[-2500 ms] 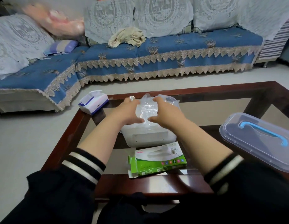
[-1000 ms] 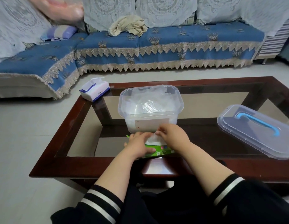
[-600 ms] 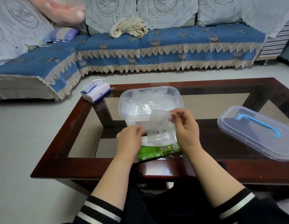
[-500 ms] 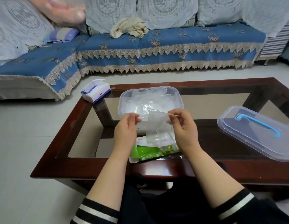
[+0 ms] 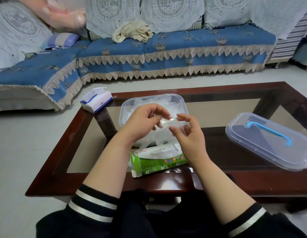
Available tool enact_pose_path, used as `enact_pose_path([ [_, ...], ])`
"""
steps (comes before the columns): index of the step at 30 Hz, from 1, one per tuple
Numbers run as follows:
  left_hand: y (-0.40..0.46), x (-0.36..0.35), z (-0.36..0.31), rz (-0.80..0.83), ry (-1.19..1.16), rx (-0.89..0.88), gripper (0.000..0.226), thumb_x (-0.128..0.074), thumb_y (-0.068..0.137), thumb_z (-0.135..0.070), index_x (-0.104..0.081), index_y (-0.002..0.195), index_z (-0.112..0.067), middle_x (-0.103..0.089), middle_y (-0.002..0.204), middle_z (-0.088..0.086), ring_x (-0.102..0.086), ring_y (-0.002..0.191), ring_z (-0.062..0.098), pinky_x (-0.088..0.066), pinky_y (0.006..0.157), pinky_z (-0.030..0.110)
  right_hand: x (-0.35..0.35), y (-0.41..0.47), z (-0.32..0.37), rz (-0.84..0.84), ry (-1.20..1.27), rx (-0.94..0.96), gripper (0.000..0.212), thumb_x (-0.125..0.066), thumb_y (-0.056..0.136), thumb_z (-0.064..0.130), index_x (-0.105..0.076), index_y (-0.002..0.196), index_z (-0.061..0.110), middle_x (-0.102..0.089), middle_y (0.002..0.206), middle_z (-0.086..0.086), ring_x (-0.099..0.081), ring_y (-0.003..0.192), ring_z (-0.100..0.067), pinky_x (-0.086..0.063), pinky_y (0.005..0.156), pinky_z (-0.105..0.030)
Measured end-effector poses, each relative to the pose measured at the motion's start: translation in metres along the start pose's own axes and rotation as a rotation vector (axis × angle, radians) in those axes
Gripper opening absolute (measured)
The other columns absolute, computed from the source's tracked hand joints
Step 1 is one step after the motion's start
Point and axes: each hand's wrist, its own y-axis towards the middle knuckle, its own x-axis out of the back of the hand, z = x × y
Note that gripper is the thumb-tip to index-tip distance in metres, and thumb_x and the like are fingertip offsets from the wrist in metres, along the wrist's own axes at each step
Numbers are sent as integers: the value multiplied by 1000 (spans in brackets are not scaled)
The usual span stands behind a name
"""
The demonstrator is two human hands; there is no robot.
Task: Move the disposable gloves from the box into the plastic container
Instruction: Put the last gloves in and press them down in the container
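Here, both hands are raised over the glass-topped coffee table point(image 5: 235, 157), a thin clear disposable glove point(image 5: 166, 124) stretched between them. The left hand point(image 5: 142, 122) pinches one end in curled fingers; the right hand point(image 5: 188, 133) holds the other end between fingertip and thumb, its remaining fingers loosely spread. The glove hangs just above the near rim of the open plastic container point(image 5: 122, 110), which already holds a crumpled heap of clear gloves point(image 5: 149, 102).

The green-and-white glove box point(image 5: 158, 162) lies on its side at the table's near edge, between the container and the person, more clear film spilling from its open top. Small coloured icons run along its front; its printing is too small to read. A pale label on the container's near wall is likewise illegible.

The container's clear lid point(image 5: 269, 141), with its blue handle point(image 5: 271, 133), rests well to the right, overhanging the table's right edge. A blue-and-white tissue box point(image 5: 96, 100) sits on the far-left corner, jutting past the rim. Bare glass lies between container and lid. Beyond, a blue-covered sofa point(image 5: 166, 54) lines the wall.
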Motion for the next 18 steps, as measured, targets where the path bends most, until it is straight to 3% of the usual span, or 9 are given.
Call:
enact_pose_path([
  [3, 16, 7, -13, 11, -32, -70, 40, -44, 94, 8, -69, 100, -22, -72, 99, -11, -55, 62, 6, -44, 57, 17, 1, 4, -4, 25, 79, -101, 51, -72, 83, 13, -48, 113, 47, -54, 118, 15, -57, 78, -16, -52, 82, -33],
  [9, 47, 35, -14, -216, -148, -50, 52, -42, 92, 11, -57, 131, -21, -64, 114, 4, -47, 55, 1, -42, 52, 14, 11, 12, -5, -286, 113, -91, 56, -60, 85, -3, -46, 113, 43, -47, 126, -2, -43, 64, -16, -43, 70, -17],
  [11, 55, 37, -1, -252, -156, -1, 59, -43, 90, 12, -49, 139, -20, -54, 133, 5, -48, 57, -1, -44, 54, 14, 12, 14, -7, -303, 92, -95, 53, -60, 85, -1, -45, 113, 41, -46, 125, -2, -43, 63, -14, -43, 70, -15],
  [13, 60, 36, 15, -257, -63, 87, 66, -46, 88, 12, -42, 144, -22, -38, 150, 3, -53, 67, 2, -48, 61, 18, 10, 13, -7, -277, 75, -99, 49, -61, 86, 0, -46, 114, 37, -47, 123, 0, -42, 61, -10, -43, 70, -15],
  [18, 65, 28, 54, -238, 273, 281, 74, -52, 84, 13, -36, 147, -22, -37, 150, 2, -59, 109, 26, -54, 72, 29, 2, 5, -5, -98, 7, -76, 39, -61, 87, 4, -53, 104, 39, -59, 102, 5, -47, 66, -8, -44, 68, -16],
])
